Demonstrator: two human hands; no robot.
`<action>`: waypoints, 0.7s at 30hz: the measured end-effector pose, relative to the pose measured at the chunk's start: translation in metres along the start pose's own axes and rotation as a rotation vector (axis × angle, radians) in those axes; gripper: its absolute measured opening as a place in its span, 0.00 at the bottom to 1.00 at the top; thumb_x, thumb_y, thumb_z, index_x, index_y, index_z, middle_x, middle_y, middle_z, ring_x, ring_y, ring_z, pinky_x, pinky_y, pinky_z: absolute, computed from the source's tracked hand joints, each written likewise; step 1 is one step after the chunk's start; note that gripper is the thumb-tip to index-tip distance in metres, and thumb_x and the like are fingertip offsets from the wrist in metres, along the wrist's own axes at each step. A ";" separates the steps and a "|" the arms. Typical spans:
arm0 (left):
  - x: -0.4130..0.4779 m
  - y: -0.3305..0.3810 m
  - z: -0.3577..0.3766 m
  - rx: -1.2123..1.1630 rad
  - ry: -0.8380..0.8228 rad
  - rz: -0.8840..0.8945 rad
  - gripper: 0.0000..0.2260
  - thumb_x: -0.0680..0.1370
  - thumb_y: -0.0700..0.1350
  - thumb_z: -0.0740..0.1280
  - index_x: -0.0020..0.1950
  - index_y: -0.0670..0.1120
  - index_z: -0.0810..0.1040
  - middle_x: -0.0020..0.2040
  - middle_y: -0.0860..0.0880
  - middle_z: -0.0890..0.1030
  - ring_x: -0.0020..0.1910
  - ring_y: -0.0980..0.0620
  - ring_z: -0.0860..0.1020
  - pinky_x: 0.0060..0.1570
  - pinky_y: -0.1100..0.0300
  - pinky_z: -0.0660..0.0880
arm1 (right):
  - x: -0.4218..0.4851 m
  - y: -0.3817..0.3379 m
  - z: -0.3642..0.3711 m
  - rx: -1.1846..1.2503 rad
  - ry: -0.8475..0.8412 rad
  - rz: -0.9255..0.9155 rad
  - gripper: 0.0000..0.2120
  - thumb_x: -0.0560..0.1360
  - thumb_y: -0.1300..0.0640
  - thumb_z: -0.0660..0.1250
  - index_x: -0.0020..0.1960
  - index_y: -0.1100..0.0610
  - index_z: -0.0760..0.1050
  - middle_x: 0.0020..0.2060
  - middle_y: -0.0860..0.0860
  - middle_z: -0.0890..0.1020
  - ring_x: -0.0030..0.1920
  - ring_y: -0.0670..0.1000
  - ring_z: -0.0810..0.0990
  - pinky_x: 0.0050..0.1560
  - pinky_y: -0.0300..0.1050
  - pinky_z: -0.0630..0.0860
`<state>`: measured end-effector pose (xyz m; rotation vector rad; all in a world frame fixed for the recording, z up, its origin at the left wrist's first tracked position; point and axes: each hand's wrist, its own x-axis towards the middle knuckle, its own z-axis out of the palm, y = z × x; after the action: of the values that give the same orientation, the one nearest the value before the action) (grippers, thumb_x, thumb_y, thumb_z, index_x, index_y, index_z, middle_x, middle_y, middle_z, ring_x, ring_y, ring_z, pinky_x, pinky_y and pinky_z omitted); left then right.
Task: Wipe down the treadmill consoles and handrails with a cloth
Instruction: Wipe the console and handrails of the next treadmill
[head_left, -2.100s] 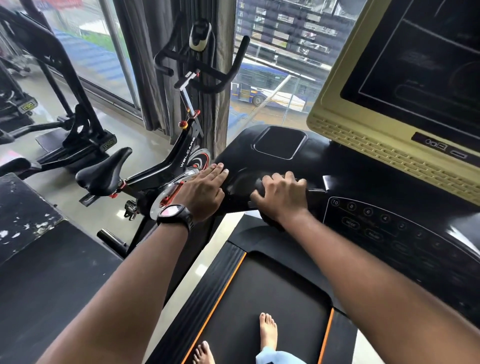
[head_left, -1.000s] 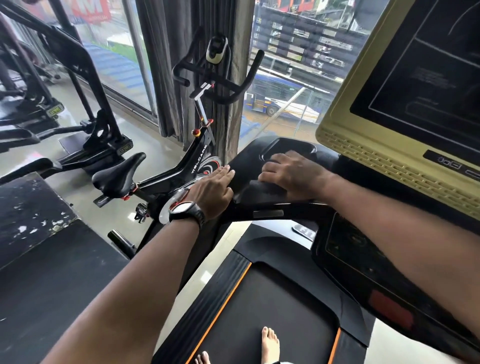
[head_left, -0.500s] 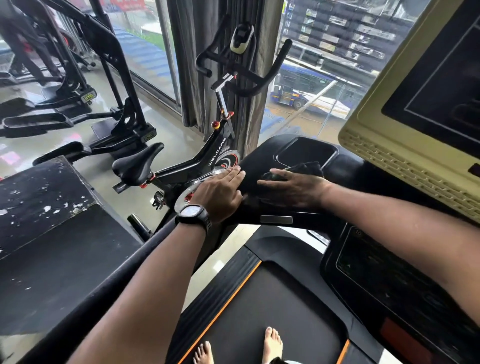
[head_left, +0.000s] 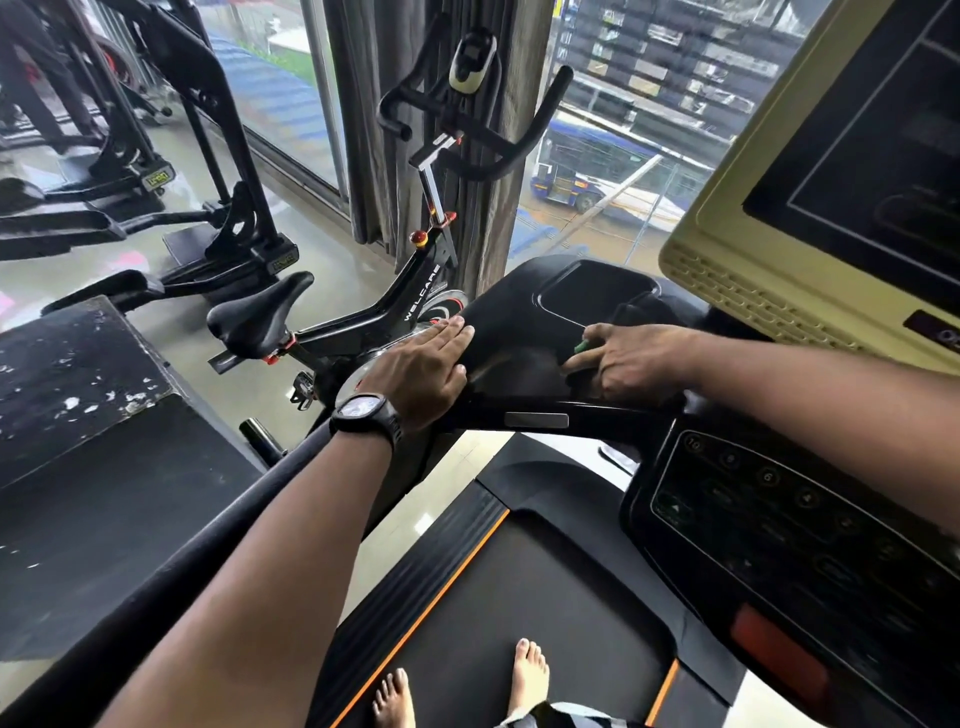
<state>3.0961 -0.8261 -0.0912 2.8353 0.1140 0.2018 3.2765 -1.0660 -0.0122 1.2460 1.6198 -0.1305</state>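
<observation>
The black treadmill console (head_left: 511, 317) spreads in front of me, with a recessed tray (head_left: 592, 293) at its left end. My left hand (head_left: 421, 371), a black watch on its wrist, lies flat with straight fingers on the console's left edge. Beside the tray, my right hand (head_left: 631, 364) has curled fingers gripping a dark cloth (head_left: 639, 312) against the console top. A small green bit shows at its fingertips. The black left handrail (head_left: 156, 566) runs under my left forearm. A yellow-framed screen (head_left: 857, 182) stands at the right, above the button panel (head_left: 779, 519).
A black spin bike (head_left: 363, 322) stands close on the left of the console, before a curtain and window. Other black gym machines (head_left: 218, 218) fill the far left. A scuffed black platform (head_left: 78, 374) lies left of the handrail. My bare feet (head_left: 530, 675) stand on the treadmill belt.
My right hand went from the front grip bar up onto the console top with the cloth, then slid a little right toward the tray. My left hand stayed flat on the left edge.
</observation>
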 end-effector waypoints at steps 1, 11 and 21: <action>0.000 0.000 0.000 -0.001 0.005 0.002 0.26 0.82 0.48 0.58 0.80 0.45 0.61 0.80 0.46 0.61 0.79 0.52 0.58 0.76 0.61 0.50 | -0.002 -0.002 0.006 0.024 0.009 0.007 0.10 0.81 0.58 0.61 0.55 0.51 0.80 0.65 0.43 0.79 0.82 0.49 0.50 0.77 0.59 0.53; 0.001 0.003 0.003 0.034 0.000 -0.011 0.30 0.78 0.53 0.51 0.80 0.45 0.62 0.80 0.46 0.62 0.79 0.52 0.59 0.78 0.55 0.56 | 0.019 -0.003 0.006 -0.158 0.068 -0.034 0.19 0.83 0.59 0.57 0.72 0.48 0.74 0.76 0.45 0.69 0.82 0.53 0.46 0.79 0.68 0.42; 0.002 0.001 0.002 0.039 0.001 -0.004 0.30 0.78 0.53 0.53 0.79 0.45 0.64 0.79 0.46 0.63 0.79 0.51 0.60 0.76 0.56 0.57 | 0.027 0.000 0.013 -0.148 0.327 0.012 0.18 0.84 0.53 0.57 0.72 0.41 0.73 0.78 0.37 0.64 0.82 0.53 0.51 0.71 0.62 0.60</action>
<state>3.0986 -0.8274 -0.0927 2.8731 0.1255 0.2024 3.2869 -1.0570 -0.0385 1.2067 1.8627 0.2082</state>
